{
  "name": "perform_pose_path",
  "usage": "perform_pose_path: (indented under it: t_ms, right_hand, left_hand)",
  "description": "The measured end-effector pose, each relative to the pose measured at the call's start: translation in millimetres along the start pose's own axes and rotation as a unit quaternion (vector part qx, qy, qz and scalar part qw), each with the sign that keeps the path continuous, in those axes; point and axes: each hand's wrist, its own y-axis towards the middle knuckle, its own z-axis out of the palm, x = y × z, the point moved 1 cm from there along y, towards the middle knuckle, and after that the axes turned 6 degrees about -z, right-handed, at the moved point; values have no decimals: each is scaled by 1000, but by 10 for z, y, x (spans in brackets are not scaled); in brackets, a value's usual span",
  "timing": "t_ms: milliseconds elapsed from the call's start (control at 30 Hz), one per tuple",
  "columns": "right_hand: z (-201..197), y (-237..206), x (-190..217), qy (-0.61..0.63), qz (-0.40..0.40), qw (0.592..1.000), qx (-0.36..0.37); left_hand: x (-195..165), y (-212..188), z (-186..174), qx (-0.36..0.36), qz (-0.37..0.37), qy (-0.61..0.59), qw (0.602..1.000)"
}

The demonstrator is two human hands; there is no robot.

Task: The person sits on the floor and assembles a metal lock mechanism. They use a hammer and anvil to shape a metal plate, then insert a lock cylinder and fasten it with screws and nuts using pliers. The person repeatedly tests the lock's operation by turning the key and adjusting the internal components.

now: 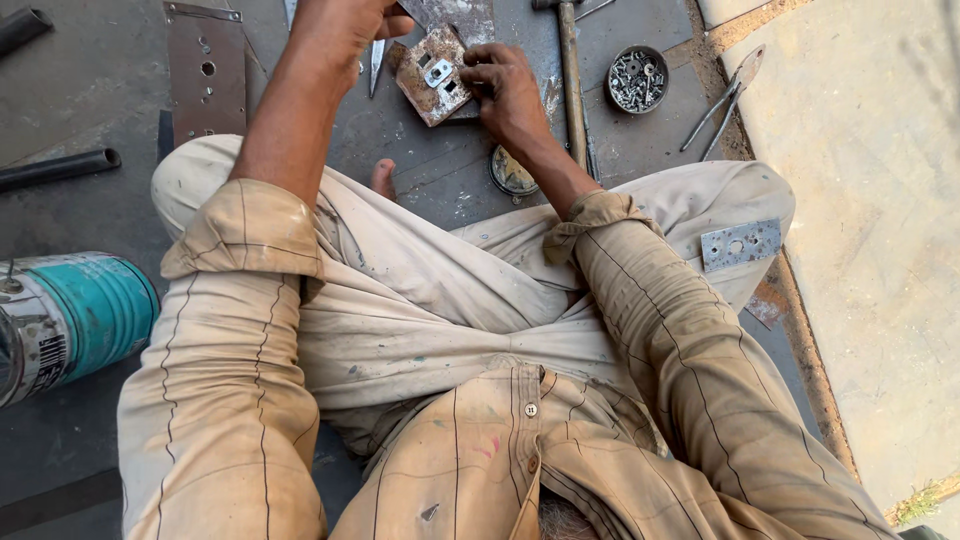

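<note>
I sit cross-legged on a dark metal floor. My right hand (505, 88) grips the right edge of a rusty square lock case (432, 78), which has a small shiny fitting on its face. At the top edge of the view my left hand (335, 28) is closed around a slim metal tool (377, 66). The tool's pointed blade hangs just left of the lock case. The fingers of my left hand are partly cut off by the frame.
A long plate with holes (207, 70) lies at the far left. Close by on the right are a hammer (571, 75), a round tin of screws (637, 78) and pliers (722, 105). A small plate (740, 243) rests on my right knee, a teal can (75, 312) stands at the left, and black pipes (58, 168) lie beyond it.
</note>
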Motion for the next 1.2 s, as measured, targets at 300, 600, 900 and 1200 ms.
perform_pose_path:
  t_ms: [300,600,900,1200]
  right_hand:
    - [-113,-93,28,-14,-52,998,-14]
    - [-59,-184,-41,-5,-53,997,-56]
    - [-108,-171,-81,31,-68,992,-98]
    - [-271,-85,8,322,50,939,-114]
  left_hand:
    - [182,-253,314,-60,-22,242,968]
    - [578,-148,428,16,47,634,772]
    - [345,-255,528,-19,169,683,710]
    - [-237,-327,469,-133,233,516,813]
